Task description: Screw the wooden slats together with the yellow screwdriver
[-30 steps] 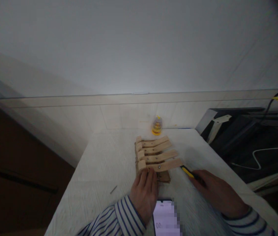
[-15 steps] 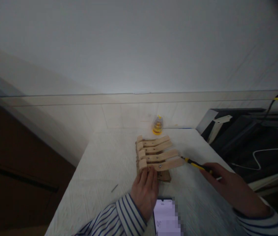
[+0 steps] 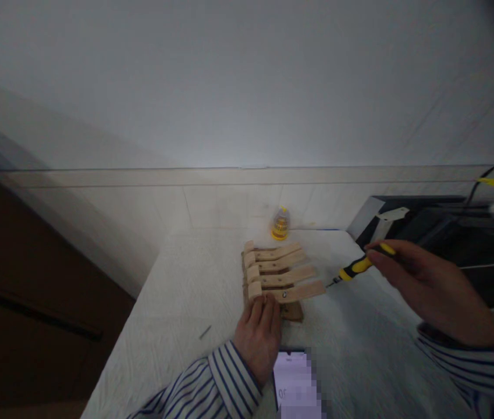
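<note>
A wooden piece with several pale slats (image 3: 301, 290) screwed across a brown base lies on the white-covered table. My left hand (image 3: 258, 334) has its fingers together over the near edge of this piece, holding it; the thumb is hidden. My right hand (image 3: 430, 285) is closed around the handle of a black-and-yellow screwdriver (image 3: 355, 267). The screwdriver slants down to the left, its tip close to the free end of the nearest slat. Whether tip and slat touch, I cannot tell. A screw head (image 3: 284, 294) shows on that slat.
Behind the wooden piece stands a clear, cone-shaped case (image 3: 280, 226) with a yellow base. A thin metal rod (image 3: 205, 332) lies at the left, and a lit phone (image 3: 292, 378) near the front. The wall (image 3: 229, 203) borders the table's far side; dark panels (image 3: 430, 227) stand at the right.
My right hand has risen and moved right, and the screwdriver has gone from low against the nearest slat to a steeper slant. My left hand stays on the wooden piece.
</note>
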Demonstrator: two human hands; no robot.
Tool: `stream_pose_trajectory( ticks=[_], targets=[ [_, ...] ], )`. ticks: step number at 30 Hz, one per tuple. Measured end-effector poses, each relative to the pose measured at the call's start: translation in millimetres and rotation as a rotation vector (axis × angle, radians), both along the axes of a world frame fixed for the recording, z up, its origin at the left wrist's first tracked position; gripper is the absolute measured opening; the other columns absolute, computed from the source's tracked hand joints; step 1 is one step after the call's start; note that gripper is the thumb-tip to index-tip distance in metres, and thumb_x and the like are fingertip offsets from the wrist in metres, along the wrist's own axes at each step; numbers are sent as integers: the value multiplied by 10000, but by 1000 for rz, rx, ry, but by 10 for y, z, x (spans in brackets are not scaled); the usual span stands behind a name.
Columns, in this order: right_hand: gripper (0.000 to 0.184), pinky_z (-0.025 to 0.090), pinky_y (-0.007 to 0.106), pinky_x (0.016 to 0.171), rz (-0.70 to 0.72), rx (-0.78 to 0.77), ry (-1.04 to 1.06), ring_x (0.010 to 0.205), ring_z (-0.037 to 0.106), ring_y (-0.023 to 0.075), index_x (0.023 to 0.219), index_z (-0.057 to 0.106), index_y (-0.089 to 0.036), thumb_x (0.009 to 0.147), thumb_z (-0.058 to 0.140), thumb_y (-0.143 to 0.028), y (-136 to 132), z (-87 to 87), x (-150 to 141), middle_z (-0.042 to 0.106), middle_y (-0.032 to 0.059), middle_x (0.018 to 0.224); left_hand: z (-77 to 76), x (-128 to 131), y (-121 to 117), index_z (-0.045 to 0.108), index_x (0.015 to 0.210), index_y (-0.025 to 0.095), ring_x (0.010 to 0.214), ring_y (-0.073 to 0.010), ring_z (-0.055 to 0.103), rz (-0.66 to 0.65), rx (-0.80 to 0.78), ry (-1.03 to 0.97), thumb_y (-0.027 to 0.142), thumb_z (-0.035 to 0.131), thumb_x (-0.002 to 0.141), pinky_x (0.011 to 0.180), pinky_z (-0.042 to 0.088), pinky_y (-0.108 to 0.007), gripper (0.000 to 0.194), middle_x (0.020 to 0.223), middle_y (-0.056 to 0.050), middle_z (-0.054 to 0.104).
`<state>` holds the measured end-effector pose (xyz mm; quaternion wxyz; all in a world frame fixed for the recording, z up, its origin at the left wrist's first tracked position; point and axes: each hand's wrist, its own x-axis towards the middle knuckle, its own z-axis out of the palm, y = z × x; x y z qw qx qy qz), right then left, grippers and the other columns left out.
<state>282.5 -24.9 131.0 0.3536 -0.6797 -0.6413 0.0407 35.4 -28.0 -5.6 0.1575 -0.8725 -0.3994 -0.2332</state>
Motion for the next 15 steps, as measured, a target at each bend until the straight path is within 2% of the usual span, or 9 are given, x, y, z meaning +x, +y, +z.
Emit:
stream_pose_trajectory(
  ticks=[2,6,11,15],
  targets=[
    [432,487,313,533,85,2,12,595,598,193,883,584,-204,790,441,-601,43,24,-130,654,56,722,-4,3,3,576,1116,72,1054,-253,553,0,8,-3,134,390,874,846,469,-366,311,1149,-119,612],
    [357,475,276,540,203,-30,-13,606,604,169,922,573,-195,844,435,-514,101,21,-364,641,31,703,-12,1,8,579,1117,69,1047,-257,559,2,10,0,135,378,875,839,475,-363,321,1149,-122,612],
    [307,444,243,478,274,-35,-73,572,598,147,958,557,-199,865,429,-462,164,-49,-552,660,15,729,-19,-6,11,575,1127,72,1053,-256,552,1,2,-6,151,388,870,844,471,-356,327,1161,-115,606],
    [272,447,235,489,317,-36,-78,590,608,145,951,541,-195,872,431,-431,211,-126,-625,653,11,714,-19,-2,10,578,1120,80,1058,-250,543,1,-5,-25,160,388,878,862,458,-358,319,1145,-100,616]
  ],
)
